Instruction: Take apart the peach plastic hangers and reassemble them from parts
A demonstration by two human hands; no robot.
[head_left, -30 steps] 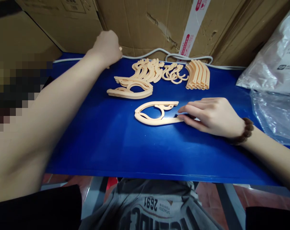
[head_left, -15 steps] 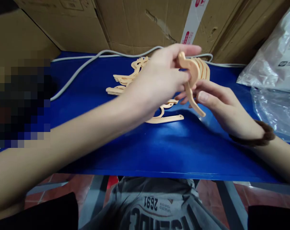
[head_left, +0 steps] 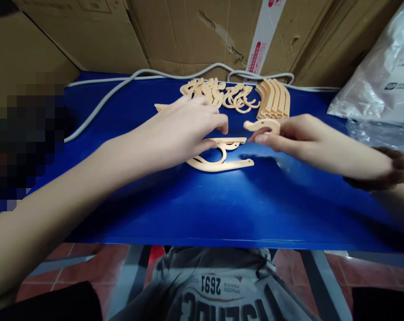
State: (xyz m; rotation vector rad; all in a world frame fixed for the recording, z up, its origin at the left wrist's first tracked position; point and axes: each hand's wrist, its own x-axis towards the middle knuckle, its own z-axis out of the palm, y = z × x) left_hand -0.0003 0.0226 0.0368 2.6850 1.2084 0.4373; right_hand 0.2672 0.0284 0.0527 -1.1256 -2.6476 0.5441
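My right hand [head_left: 298, 136] pinches a peach-coloured plastic hanger hook [head_left: 262, 125] between thumb and fingers, raised above the blue table [head_left: 202, 209]; part of it is hidden in the grip. My left hand [head_left: 191, 127] is open, thumb and index finger apart, just over some loose hanger pieces. Those are a curved hanger arm [head_left: 222, 166] in front, a ring-shaped hook beside it, and a straighter piece [head_left: 233, 140] behind, partly covered by the hand.
Along the back lie a pile of hanger parts [head_left: 205, 89], a small heap of hooks [head_left: 238, 98] and a neat row of curved arms [head_left: 273, 100]. A white cable [head_left: 121, 82] runs before cardboard boxes [head_left: 185, 35]. Plastic bags [head_left: 382, 80] lie at right.
My left hand has let go of the hanger piece and moved left and down to the loose parts. The right hand now holds a hook by itself, slightly further right.
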